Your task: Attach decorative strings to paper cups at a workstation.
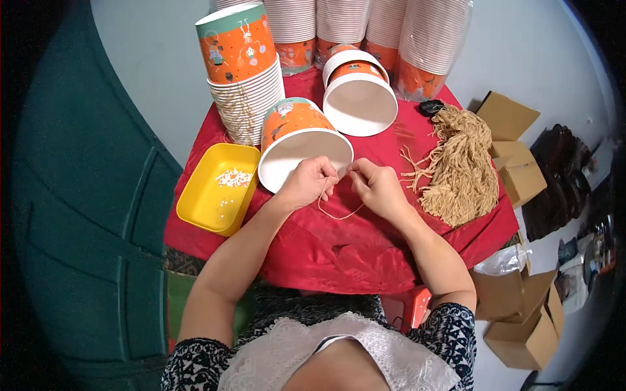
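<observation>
Both hands meet at the rim of an orange paper bucket point(295, 127) lying on its side, its white mouth turned toward me. My left hand point(308, 183) pinches one end of a thin tan string point(339, 214) against the rim. My right hand point(375, 186) pinches the other end close by. The string hangs in a loop below both hands, over the red cloth point(339, 247).
A yellow tray point(215, 202) with small white beads sits to the left. A pile of tan strings point(460, 163) lies on the right. A second bucket point(360, 98) lies behind, with stacks of buckets point(248, 98) at the back. Cardboard boxes point(518, 176) stand on the floor at right.
</observation>
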Motion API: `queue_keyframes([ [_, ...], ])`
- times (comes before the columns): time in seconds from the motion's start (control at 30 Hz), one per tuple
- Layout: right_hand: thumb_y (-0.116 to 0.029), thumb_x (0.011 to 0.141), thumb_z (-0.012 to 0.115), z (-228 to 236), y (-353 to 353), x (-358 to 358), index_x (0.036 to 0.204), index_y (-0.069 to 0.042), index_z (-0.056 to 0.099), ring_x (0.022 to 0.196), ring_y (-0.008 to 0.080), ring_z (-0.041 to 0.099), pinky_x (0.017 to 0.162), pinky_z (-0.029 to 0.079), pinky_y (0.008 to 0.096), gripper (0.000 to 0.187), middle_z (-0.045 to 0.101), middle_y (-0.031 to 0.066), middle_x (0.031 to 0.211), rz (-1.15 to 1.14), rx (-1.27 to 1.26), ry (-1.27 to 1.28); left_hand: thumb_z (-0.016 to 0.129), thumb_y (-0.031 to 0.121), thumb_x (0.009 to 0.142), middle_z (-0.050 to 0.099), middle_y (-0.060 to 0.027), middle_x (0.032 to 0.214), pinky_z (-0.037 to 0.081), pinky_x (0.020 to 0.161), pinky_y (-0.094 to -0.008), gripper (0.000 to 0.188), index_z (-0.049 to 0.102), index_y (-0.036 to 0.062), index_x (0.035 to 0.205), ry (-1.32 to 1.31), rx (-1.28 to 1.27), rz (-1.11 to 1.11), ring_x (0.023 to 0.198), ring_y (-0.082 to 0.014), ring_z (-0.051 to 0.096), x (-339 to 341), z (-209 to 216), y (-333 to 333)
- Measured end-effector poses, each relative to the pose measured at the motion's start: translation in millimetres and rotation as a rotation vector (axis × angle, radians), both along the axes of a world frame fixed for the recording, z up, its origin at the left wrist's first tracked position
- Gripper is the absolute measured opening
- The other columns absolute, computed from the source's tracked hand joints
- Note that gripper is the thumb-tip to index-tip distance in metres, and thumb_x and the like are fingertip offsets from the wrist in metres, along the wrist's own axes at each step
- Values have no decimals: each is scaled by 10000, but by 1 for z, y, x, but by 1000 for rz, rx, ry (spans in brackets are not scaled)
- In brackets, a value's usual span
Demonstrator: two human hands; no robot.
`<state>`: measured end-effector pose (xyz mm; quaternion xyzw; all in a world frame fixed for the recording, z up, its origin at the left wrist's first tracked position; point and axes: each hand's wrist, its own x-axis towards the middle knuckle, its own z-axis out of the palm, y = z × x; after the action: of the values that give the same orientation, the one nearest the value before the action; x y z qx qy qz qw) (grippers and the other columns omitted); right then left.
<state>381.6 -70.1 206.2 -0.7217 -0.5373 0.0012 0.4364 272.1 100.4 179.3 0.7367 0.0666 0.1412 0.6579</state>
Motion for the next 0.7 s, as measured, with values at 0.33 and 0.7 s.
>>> queue_keyframes([
  [0.33, -130, 871, 620, -10, 11, -2, 1058, -65, 637, 608, 380, 651, 548, 520, 486, 198, 640, 196, 663, -18, -29, -257, 585, 18, 899, 599, -43, 687, 468, 483, -256, 35, 560, -3, 889, 42, 103, 11, 556, -103, 572, 0, -6, -1],
  [0.7, -83, 827, 619, -11, 13, -2, 839, -19, 621, 621, 382, 650, 540, 506, 474, 66, 637, 202, 672, 58, 28, -234, 595, 26, 904, 605, -50, 671, 463, 460, -254, 50, 561, -8, 891, 115, 98, 10, 548, -103, 570, -4, 9, 1],
])
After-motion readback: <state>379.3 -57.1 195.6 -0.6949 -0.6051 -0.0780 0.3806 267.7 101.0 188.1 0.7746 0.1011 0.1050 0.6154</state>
